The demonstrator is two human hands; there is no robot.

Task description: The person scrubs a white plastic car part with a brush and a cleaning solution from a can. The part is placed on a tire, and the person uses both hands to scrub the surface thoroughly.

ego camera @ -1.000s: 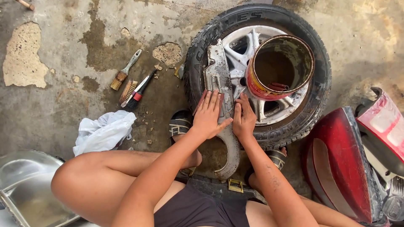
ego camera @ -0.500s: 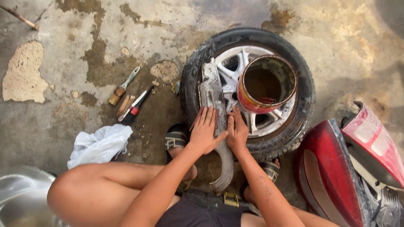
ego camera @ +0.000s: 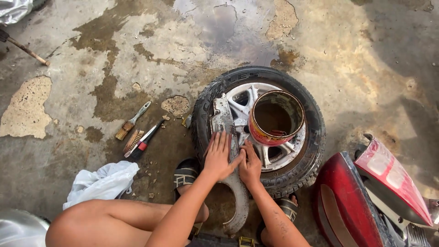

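Note:
A long curved grey plastic panel (ego camera: 234, 190) lies across a black tyre (ego camera: 304, 164) with a white spoked rim. My left hand (ego camera: 219, 156) presses flat on the panel, fingers spread. Beside it, my right hand (ego camera: 249, 165) rests on the same panel, fingers bent over its edge. An open, rusty tin can (ego camera: 275, 118) with a red and yellow band stands on the rim just beyond my hands. My bare knee (ego camera: 87, 224) is at the lower left.
Two brushes (ego camera: 130, 126) and a red-handled tool (ego camera: 145, 142) lie on the wet concrete to the left. A white plastic bag (ego camera: 101, 182) sits near my knee. Dark red bodywork panels (ego camera: 366, 196) stand at the right. A metal basin (ego camera: 18, 231) is at the bottom left corner.
The view has tilted upward, showing more floor beyond the tyre. Both hands stay on the grey panel, having slid slightly along it.

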